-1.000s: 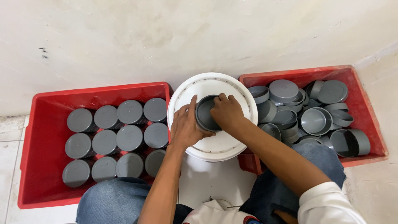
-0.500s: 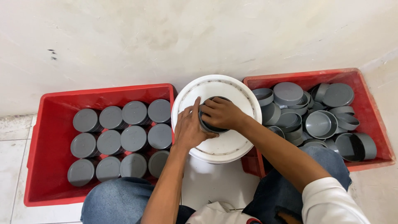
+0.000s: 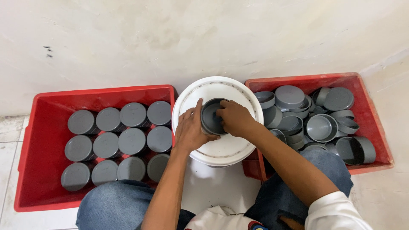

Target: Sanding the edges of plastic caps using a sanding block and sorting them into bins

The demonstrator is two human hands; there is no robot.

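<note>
Both hands' grip (image 3: 211,123) around grey cap (image 3: 211,117), over white bucket lid (image 3: 221,147)

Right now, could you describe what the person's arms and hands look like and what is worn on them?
Both hands, left hand and right hand, are bare: no gloves, rings or watch visible. The forearms are uncovered; a white sleeve covers the right upper arm.

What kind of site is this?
Likely a small workshop or packing corner on a tiled floor: left red crate of ordered grey caps, right red crate of loose ones, white bucket as workbench.
</note>
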